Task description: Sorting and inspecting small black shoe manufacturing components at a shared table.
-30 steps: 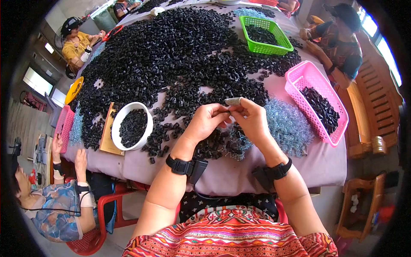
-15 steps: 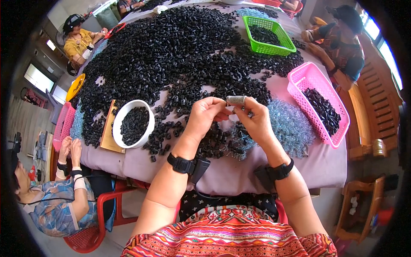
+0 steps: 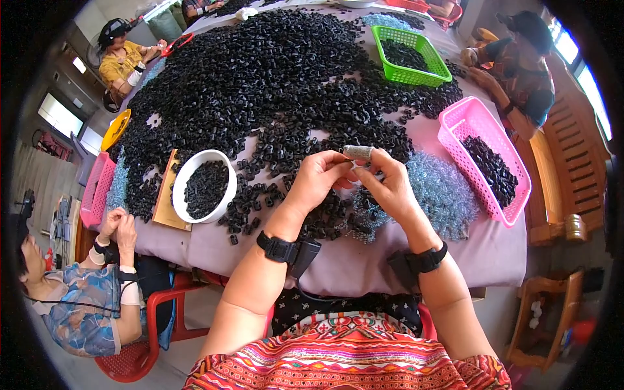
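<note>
My left hand [image 3: 316, 180] and my right hand [image 3: 388, 178] meet over the near middle of the table, fingertips pinched close together. Between them is a small dark piece, mostly hidden by the fingers. A grey wrap [image 3: 358, 152] covers the right index finger. Just below and right of my hands spreads a heap of clear bluish small plastic parts [image 3: 439, 195]. Small black plastic pieces [image 3: 250, 78] form a big pile beyond my hands, with some scattered under them. Both wrists wear black straps.
A white bowl [image 3: 232, 188] of black pieces stands left, beside a wooden board [image 3: 170, 211]. At right are a pink basket [image 3: 481, 188] and a green basket [image 3: 413, 79], both holding black pieces. Co-workers sit around the table [image 3: 364, 270]; one person [image 3: 84, 299] is close at left.
My left hand has shifted slightly right, closer to the right hand, its thumb now stretched toward the right fingertips. The near left co-worker's hands have moved a little.
</note>
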The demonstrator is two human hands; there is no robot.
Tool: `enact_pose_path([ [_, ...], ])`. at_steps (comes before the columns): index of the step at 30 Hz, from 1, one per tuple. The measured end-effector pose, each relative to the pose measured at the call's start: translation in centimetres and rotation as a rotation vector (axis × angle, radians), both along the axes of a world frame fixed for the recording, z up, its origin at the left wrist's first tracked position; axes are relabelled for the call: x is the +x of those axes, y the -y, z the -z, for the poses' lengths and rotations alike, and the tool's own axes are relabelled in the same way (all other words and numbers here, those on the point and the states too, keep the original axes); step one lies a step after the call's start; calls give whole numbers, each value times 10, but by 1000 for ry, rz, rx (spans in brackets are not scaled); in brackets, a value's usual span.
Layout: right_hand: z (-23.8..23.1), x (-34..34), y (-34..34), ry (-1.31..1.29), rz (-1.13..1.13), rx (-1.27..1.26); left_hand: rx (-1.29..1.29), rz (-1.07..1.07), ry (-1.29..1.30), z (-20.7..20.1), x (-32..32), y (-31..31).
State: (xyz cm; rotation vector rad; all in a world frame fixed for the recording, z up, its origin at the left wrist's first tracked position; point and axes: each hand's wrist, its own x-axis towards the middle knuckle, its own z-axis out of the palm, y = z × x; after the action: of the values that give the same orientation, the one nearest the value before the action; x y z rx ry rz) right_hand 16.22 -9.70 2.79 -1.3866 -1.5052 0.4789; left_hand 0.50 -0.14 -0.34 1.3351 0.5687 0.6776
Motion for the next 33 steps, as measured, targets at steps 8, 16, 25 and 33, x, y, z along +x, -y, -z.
enact_pose_path([
  [8, -4, -3, 0, -93, 19, 0, -24, -22, -13, -3, -2, -3],
  [16, 27, 16, -12, 325, 82, -68, -23, -67, 71, -10, 0, 2],
  [25, 34, 6, -14, 504, 56, -23, -15, -68, 69, -4, -1, -2],
  [33, 35, 5, -15, 492, 96, 14, 7, -96, 29, 0, -1, -4],
])
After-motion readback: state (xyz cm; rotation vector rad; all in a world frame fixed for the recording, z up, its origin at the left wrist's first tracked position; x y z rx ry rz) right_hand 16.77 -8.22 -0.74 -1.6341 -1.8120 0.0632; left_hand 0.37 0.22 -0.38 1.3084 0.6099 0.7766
